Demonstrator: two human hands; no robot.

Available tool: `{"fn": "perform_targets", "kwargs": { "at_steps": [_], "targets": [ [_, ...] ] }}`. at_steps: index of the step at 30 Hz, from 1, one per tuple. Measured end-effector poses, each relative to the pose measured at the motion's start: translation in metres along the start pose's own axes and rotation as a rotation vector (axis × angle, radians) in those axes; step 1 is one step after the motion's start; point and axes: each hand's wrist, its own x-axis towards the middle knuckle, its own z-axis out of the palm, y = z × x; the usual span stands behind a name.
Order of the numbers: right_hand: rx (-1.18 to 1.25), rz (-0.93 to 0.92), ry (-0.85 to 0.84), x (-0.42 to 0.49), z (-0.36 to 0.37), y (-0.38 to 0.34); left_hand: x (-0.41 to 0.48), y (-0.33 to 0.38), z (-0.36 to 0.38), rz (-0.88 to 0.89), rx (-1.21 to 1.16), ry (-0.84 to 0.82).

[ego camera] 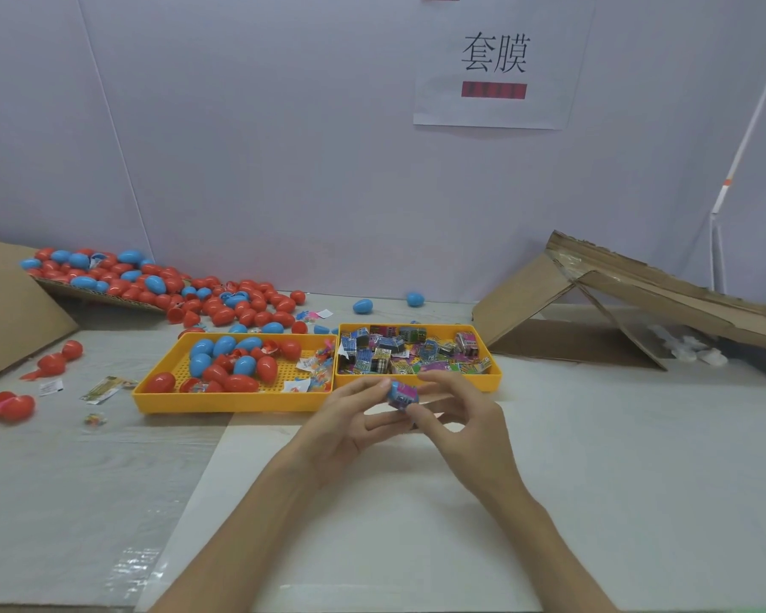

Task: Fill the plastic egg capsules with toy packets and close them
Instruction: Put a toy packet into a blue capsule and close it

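Left hand point(350, 420): pinches small blue-and-pink printed toy packet point(402, 395), frame centre.
Right hand point(465, 418): pinches the same packet's other side.
Yellow plastic tray point(482, 381): just above the hands, holding packets.

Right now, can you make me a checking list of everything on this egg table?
Surface: pale table.
Job's things: egg capsules in the left yellow tray; toy packets in the right yellow tray.
Clutter: egg pile at back left; open red capsules on the left; cardboard flaps on the right.
Grippers: left hand and right hand both pinch one blue-pink packet.
Cables: nothing seen.
Surroundings: white wall with a paper sign; white pole at right.
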Motion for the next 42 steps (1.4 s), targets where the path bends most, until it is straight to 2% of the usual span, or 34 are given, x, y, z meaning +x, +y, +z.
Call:
{"fn": "perform_targets", "kwargs": {
  "at_steps": [4, 13, 18, 22, 27, 35, 37, 39, 42],
  "targets": [
    [-0.040, -0.007, -0.037, 0.000, 0.000, -0.001, 0.000, -0.001, 0.000, -0.022, 0.034, -0.005],
    [-0.030, -0.041, -0.107, -0.002, 0.002, -0.003, 0.001, -0.007, 0.002, 0.051, 0.213, 0.034],
    [0.125, 0.084, -0.043, 0.002, -0.001, -0.001, 0.001, -0.005, 0.004, 0.042, 0.149, 0.049],
    [0.110, 0.060, -0.020, 0.003, -0.005, 0.001, 0.001, -0.006, 0.003, -0.014, 0.164, -0.023],
    [0.113, 0.056, -0.031, 0.002, -0.004, 0.001, 0.002, -0.007, 0.000, 0.042, 0.127, -0.006],
    [0.160, 0.176, -0.028, 0.005, -0.004, 0.003, 0.003, -0.008, 0.005, 0.050, 0.134, 0.023],
    [0.269, 0.276, 0.020, 0.010, -0.010, 0.002, 0.005, -0.008, 0.005, 0.068, 0.138, 0.084],
    [0.436, 0.427, 0.045, 0.020, -0.016, 0.000, 0.009, -0.010, 0.002, 0.141, 0.253, 0.214],
    [0.541, 0.579, -0.052, 0.050, -0.023, -0.005, 0.012, -0.017, -0.002, 0.352, 0.710, 0.315]
  ]
}}
